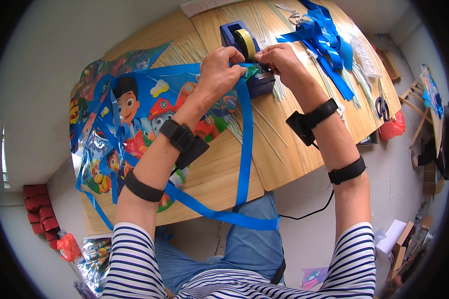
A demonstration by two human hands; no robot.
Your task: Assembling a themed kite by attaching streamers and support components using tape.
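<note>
My left hand [220,72] pinches the blue edge at the corner of a shiny printed plastic sheet [157,110], which looks like a kite with cartoon figures. From that corner a long blue ribbon [246,144] hangs over the table edge and loops across my lap. Just right of it, my right hand [280,59] is closed, thumb and fingertips together, over a dark blue tape dispenser [261,85]. Whatever it grips is too small to tell. Between my hands, the dispenser carries a yellowish tape roll [245,44]. Green film shows beside its cutter end.
Thin pale rods [268,132] lie across the wooden table [222,187]. At the far right sit bundled blue ribbons [329,42], scissors [382,107] and a clear plastic bag [365,57]. A red bag [392,125] hangs by the right edge. Red stacks [40,212] stand on the left floor.
</note>
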